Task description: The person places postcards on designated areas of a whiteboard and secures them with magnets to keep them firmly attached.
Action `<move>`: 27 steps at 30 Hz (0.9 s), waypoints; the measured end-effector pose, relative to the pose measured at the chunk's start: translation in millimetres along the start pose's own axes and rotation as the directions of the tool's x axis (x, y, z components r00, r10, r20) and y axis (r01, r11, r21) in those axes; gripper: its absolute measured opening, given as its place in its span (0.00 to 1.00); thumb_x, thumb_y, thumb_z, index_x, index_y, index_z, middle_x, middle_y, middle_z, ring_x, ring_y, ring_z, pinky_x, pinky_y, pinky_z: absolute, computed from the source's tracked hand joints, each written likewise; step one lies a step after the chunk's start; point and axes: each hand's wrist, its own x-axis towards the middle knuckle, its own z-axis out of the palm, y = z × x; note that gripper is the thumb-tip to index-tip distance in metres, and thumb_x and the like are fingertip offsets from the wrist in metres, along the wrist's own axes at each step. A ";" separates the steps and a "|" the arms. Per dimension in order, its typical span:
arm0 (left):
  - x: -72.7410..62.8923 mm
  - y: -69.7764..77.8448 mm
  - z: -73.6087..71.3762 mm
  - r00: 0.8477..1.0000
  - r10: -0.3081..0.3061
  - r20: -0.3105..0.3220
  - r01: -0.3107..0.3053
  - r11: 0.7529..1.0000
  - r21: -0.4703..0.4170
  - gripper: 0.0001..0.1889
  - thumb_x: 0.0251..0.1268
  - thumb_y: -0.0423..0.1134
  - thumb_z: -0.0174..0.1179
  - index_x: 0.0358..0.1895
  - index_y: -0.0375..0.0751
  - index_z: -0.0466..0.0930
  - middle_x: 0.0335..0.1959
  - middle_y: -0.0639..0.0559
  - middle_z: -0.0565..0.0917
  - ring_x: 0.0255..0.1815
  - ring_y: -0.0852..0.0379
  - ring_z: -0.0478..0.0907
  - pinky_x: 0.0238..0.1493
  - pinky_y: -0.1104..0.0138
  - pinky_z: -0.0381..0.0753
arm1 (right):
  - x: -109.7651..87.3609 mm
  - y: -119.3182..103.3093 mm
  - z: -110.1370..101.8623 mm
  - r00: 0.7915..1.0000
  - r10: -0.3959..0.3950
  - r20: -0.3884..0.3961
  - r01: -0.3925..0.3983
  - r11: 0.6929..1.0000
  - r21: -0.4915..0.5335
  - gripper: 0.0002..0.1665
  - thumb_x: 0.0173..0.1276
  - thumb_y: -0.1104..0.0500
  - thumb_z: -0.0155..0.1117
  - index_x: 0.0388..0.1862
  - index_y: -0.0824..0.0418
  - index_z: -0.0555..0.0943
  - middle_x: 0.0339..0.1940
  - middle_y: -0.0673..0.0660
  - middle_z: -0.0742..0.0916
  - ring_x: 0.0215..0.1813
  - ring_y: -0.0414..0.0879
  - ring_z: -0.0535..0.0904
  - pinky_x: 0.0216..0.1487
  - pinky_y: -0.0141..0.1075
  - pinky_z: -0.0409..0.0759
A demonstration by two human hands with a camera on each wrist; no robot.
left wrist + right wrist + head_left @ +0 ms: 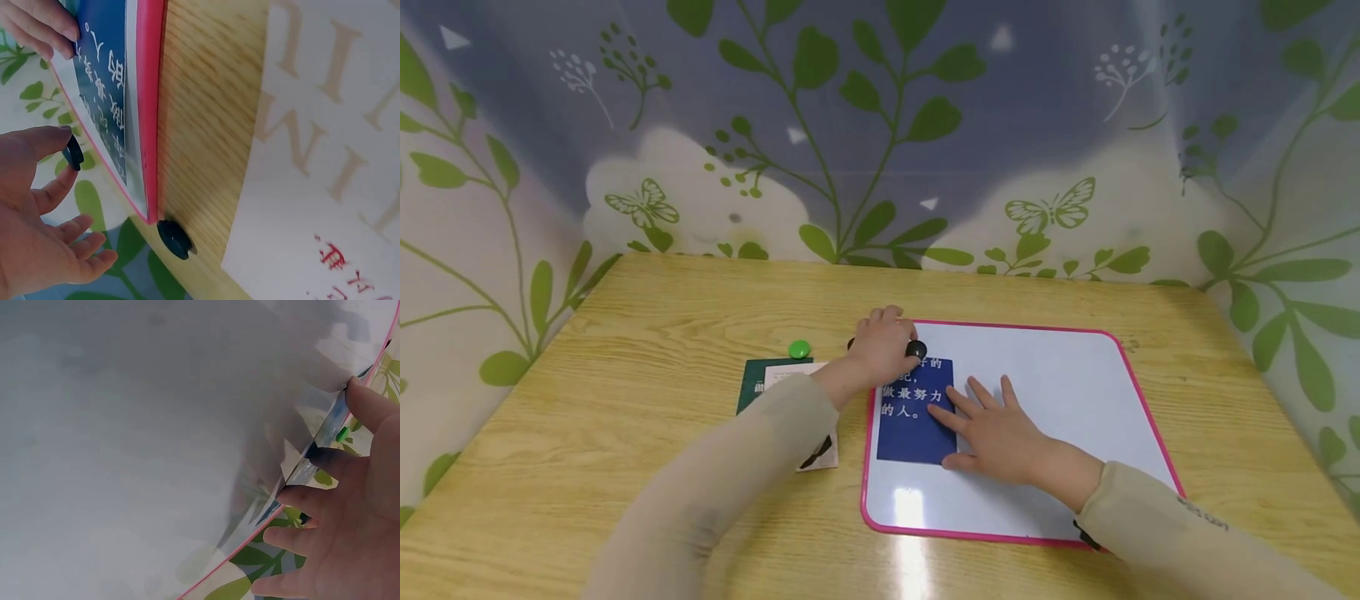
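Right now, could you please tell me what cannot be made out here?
Head view: blue card, upper-left lettering, hidden by the left hand.
Head view: whiteboard, lower-right corner, hidden by the right sleeve.
Left wrist view: red handwriting, cut off by the bottom edge.

Pale wood-grain table [625, 500], leaf-and-butterfly patterned backdrop [865, 192] behind, similar leafy panels [1285, 275] either side
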 end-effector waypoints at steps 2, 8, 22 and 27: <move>1.4 1.7 2.0 1.000 0.002 0.006 -0.002 1.000 0.017 0.19 0.64 0.49 0.58 0.53 0.43 0.78 0.69 0.41 0.63 0.69 0.43 0.59 0.67 0.50 0.62 | 0.0 0.1 0.3 1.000 0.001 0.002 -0.001 1.000 0.000 0.40 0.64 0.35 0.54 0.70 0.51 0.64 0.71 0.64 0.66 0.73 0.67 0.55 0.65 0.71 0.46; 4.0 5.4 6.7 1.000 0.006 0.018 -0.007 0.999 0.046 0.19 0.64 0.49 0.57 0.54 0.44 0.77 0.69 0.41 0.63 0.69 0.43 0.59 0.67 0.51 0.63 | -0.4 0.0 -0.4 1.000 -0.003 0.009 0.003 1.000 0.003 0.40 0.64 0.36 0.54 0.71 0.51 0.64 0.71 0.64 0.66 0.73 0.67 0.55 0.65 0.71 0.45; 7.5 1.4 15.5 1.000 0.018 0.024 -0.018 1.000 0.024 0.18 0.65 0.48 0.57 0.51 0.42 0.77 0.68 0.40 0.65 0.69 0.42 0.60 0.69 0.51 0.60 | -1.6 0.1 -1.3 1.000 0.000 0.013 0.000 1.000 0.010 0.40 0.64 0.36 0.54 0.71 0.51 0.63 0.72 0.63 0.66 0.73 0.66 0.55 0.65 0.71 0.45; 10.1 0.0 17.5 1.000 -0.003 0.031 0.002 1.000 0.028 0.18 0.65 0.48 0.56 0.52 0.42 0.77 0.68 0.41 0.64 0.69 0.43 0.59 0.69 0.51 0.59 | -1.6 -0.8 -1.9 1.000 -0.002 0.013 0.002 1.000 0.006 0.39 0.64 0.36 0.53 0.71 0.51 0.63 0.72 0.63 0.65 0.73 0.66 0.54 0.65 0.71 0.45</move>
